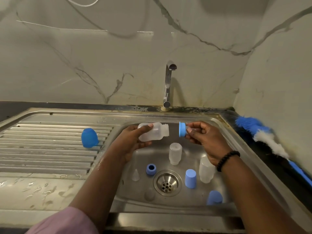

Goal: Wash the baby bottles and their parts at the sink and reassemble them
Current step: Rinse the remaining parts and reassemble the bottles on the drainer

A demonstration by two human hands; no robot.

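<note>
Left hand (pixel 133 141) grips clear bottle (pixel 154 132) horizontally over sink (pixel 224 130); right hand (pixel 200 137) pinches blue collar (pixel 182 132) just beside bottle neck, apart.

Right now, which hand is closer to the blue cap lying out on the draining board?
Left. The left hand holds a clear bottle just right of the blue cap; the right hand is farther right, across the sink.

1. Left hand (pixel 133 141): forearm extended forward, pink sleeve pushed up, fingers and thumb curled around the held bottle (pixel 153 131).
2. Right hand (pixel 200 137): forearm angled inward, beaded bracelet at wrist, fingertips pinching the blue ring (pixel 182 132).
3. Hands near, not touching.
</note>
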